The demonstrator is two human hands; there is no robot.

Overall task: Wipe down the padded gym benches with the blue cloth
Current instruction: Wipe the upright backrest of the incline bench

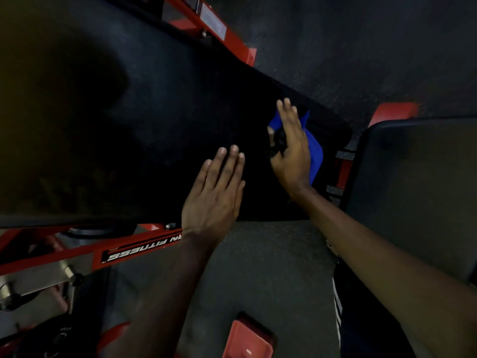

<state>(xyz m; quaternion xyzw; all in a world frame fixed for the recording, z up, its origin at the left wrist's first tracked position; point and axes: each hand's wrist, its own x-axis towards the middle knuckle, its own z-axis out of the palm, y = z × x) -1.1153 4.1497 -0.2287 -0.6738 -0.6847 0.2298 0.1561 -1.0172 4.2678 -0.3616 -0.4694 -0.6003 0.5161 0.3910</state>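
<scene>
Closest to the person, below the left forearm, a red flat metal foot (247, 339) stands on the grey speckled rubber floor (271, 267). Left of the wrist runs a red steel frame bar (139, 251) with white letters, and under it are silver brackets.

The left hand (214, 192) lies flat on the near edge of the black bench pad (167, 112), fingers straight and close together, holding nothing. The right hand (291, 148) is a little further and to the right, apart from the left one. Its fingers are stretched out and press the blue cloth (315, 153) onto the pad. A dark shape sits at its thumb; I cannot tell what it is. The cloth is smooth and folded, and it shows on both sides of the hand.

The pad has a matte, finely grained cover. Its rounded corner is just beyond the cloth, to the right of the right hand. Left of both hands the pad continues wide and dark.

Right of the right arm stands a second pad (413, 177), greyer, with a narrow gap and red frame between. Far beyond the hands another red frame part (214, 24) crosses the floor.
</scene>
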